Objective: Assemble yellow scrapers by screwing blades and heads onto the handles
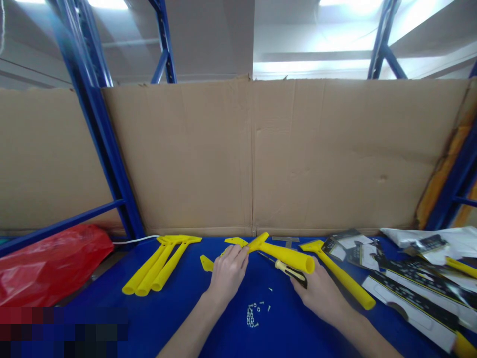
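Observation:
My left hand (229, 272) is closed on the head end of a yellow plastic scraper (286, 256), whose hollow handle points right. My right hand (318, 291) is closed round a screwdriver (288, 271) with a cream and black handle, its shaft pointing up-left toward the scraper head. The scraper's open end overlaps the right fingers; whether they also grip it I cannot tell. Beside my left hand lie flat yellow plates (206, 263), partly covered by the fingers. Small screws and nuts (251, 315) are scattered on the blue table between my forearms.
Several yellow scrapers (160, 266) lie together at left, and another scraper (345, 278) lies right of my right hand. Black-and-white packaging cards (413, 298) cover the right side. A red bag (55, 263) sits at far left. Cardboard (253, 159) walls off the back between blue posts.

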The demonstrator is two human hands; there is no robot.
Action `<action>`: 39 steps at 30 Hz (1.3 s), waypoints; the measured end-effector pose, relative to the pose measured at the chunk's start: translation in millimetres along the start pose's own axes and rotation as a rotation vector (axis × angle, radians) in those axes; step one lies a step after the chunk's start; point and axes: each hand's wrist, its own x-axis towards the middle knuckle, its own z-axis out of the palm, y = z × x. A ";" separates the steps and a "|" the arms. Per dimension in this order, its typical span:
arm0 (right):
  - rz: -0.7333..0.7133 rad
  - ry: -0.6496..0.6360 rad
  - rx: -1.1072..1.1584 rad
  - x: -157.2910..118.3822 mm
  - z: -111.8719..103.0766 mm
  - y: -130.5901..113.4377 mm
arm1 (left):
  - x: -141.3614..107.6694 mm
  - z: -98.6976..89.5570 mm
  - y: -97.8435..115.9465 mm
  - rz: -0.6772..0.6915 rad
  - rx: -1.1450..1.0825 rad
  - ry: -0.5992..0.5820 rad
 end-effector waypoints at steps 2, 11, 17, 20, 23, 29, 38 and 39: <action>-0.012 0.055 0.037 -0.6 1.8 1.8 | 1.6 -3.1 0.5 0.046 0.022 0.011; 0.089 0.089 0.553 5.8 -9.6 -0.9 | 2.8 -10.5 1.0 0.149 0.086 -0.002; 0.507 -0.173 1.211 10.3 -23.7 -11.1 | 1.9 -12.2 -0.2 0.221 0.070 -0.017; 0.392 -0.233 1.089 5.8 -24.8 -18.9 | 2.3 -12.6 0.6 0.238 0.061 -0.019; 0.264 -0.249 0.900 1.7 -21.0 -23.4 | 1.9 -12.6 1.0 0.251 0.071 -0.040; 0.189 -0.149 0.507 -0.8 -22.6 -22.5 | 1.3 -12.8 3.4 0.282 0.074 -0.088; 0.057 0.077 0.069 -2.9 -21.3 -18.9 | 13.6 -22.0 16.3 0.019 -0.203 -0.268; 0.057 0.103 0.078 -2.9 -20.0 -18.0 | 15.2 -23.7 16.1 -0.046 -0.286 -0.374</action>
